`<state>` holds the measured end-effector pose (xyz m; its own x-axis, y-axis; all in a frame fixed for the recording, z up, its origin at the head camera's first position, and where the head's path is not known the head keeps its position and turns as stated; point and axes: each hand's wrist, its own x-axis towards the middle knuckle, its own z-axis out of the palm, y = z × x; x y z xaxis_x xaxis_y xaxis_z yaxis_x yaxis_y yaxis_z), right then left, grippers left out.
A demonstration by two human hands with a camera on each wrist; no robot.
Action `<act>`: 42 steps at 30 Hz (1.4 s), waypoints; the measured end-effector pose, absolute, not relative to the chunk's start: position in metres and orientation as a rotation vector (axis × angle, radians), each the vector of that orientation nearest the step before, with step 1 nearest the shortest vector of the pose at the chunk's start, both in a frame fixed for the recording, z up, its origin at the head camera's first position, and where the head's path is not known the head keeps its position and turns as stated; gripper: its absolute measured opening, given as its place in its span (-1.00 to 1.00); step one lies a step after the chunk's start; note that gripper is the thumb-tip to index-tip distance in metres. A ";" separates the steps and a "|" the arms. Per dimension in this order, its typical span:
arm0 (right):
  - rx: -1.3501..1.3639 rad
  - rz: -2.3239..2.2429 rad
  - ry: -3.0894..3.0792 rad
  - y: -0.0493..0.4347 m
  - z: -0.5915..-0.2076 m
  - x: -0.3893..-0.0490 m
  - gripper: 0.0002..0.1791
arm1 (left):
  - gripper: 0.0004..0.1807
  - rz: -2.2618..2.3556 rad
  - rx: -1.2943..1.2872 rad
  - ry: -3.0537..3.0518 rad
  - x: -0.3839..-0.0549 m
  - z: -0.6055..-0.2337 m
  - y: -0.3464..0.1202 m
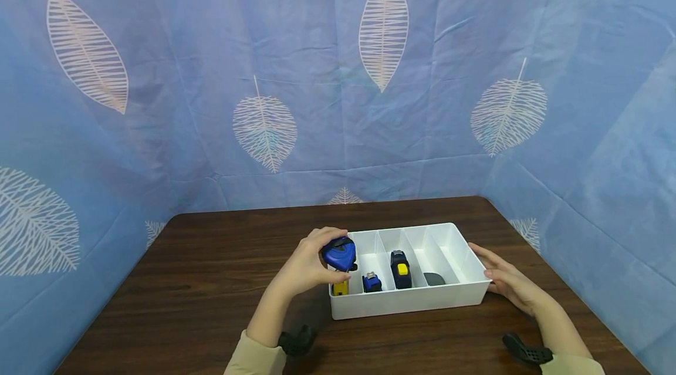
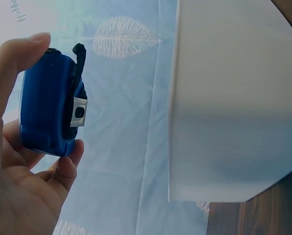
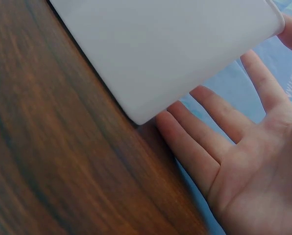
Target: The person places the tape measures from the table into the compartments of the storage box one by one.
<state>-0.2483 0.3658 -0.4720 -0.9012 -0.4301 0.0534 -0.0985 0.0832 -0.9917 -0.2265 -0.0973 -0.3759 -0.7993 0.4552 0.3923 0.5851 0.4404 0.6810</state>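
A blue tape measure with a black strap is pinched between the thumb and fingers of my left hand, over the left end of a white divided box. In the left wrist view the metal end hook of the tape measure faces the box. My right hand touches the box's right end with fairly straight fingers, its thumb at the rim. Inside the box lie a partly hidden yellow object, a small blue tape measure, a dark tape measure with a yellow button and a grey rounded object.
The box stands on a dark wooden table, towards its right side. Blue cloth with white leaf prints hangs behind and beside the table. Each wrist wears a black band.
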 end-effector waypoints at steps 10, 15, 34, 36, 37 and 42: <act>-0.535 -1.899 2.111 0.366 -0.473 -0.248 -0.27 | -0.17 -1.356 -0.902 -2.549 -0.226 -0.375 -0.084; -0.529 -1.907 2.114 0.366 -0.472 -0.248 -0.27 | -0.17 -1.355 -0.931 -2.527 -0.227 -0.375 -0.077; -0.581 -1.879 2.151 0.366 -0.472 -0.248 -0.28 | -0.19 -1.381 -0.965 -2.524 -0.230 -0.374 -0.047; -0.579 -1.879 2.152 0.366 -0.472 -0.248 -0.28 | -0.19 -1.368 -0.965 -2.525 -0.231 -0.375 -0.045; -0.576 -1.880 2.154 0.365 -0.472 -0.248 -0.28 | -0.18 -1.367 -0.966 -2.525 -0.231 -0.375 -0.044; -0.572 -1.882 2.150 0.365 -0.472 -0.249 -0.28 | -0.18 -1.374 -0.982 -2.525 -0.233 -0.378 -0.038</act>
<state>-0.2486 0.3654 -0.4724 -0.8979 -0.4321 0.0837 -0.1401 0.1004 -0.9850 -0.2327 -0.0384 -0.3779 -0.7860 0.4892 0.3780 0.5831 0.3836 0.7161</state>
